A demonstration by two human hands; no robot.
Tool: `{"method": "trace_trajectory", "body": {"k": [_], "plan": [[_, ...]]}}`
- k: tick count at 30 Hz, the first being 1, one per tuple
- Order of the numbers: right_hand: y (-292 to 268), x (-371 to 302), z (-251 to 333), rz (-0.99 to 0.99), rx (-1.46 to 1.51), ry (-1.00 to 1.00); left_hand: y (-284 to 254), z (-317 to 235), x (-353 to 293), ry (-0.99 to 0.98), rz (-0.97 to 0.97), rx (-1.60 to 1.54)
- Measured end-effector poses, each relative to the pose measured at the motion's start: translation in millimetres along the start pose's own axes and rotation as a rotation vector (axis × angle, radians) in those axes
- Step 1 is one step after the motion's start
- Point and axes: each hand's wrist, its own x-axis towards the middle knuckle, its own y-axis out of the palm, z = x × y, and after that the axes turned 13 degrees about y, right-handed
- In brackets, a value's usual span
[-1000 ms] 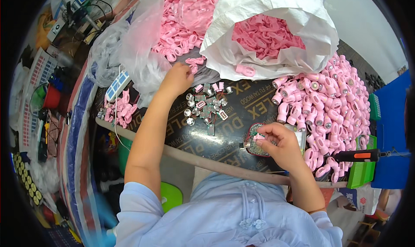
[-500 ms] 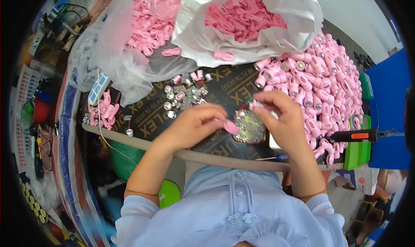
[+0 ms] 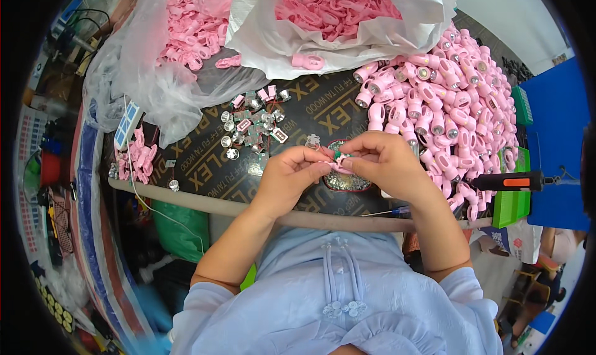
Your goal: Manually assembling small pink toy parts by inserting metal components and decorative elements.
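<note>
My left hand (image 3: 293, 176) is closed in a pinch on a small pink plastic shell piece (image 3: 336, 167). Fingertips of my right hand (image 3: 383, 162) meet it from the other side, closed on a small green circuit board (image 3: 337, 146). A silvery part (image 3: 313, 142) with a thin red wire juts out beyond the fingertips; what it joins is hidden. Directly beneath both hands lies a red-rimmed container of tiny metal pieces (image 3: 349, 182), partly covered. Farther left on the dark board, several reflector cups with circuit boards (image 3: 254, 124) lie in a loose cluster.
A tall heap of pink flashlight bodies (image 3: 456, 106) fills the right side. White (image 3: 261, 44) and clear (image 3: 180, 100) bags of pink parts stand at the back. An orange-and-black tool (image 3: 509, 182) hangs over a green tray (image 3: 520, 196). A screwdriver (image 3: 391, 212) lies near the table edge.
My hands have come together over the container, bringing the pink shell piece and the circuit board into contact or nearly so. The view has shifted slightly.
</note>
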Motion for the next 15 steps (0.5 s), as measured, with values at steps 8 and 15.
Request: {"method": "trace_trajectory", "body": {"k": [8, 15], "plan": [[1, 2, 4, -0.013, -0.183, -0.055, 0, 2, -2, 0.024, -0.023, 0.078], [20, 1, -10, -0.219, -0.292, -0.628, 1, 6, -3, 0.076, -0.191, -0.111]]}}
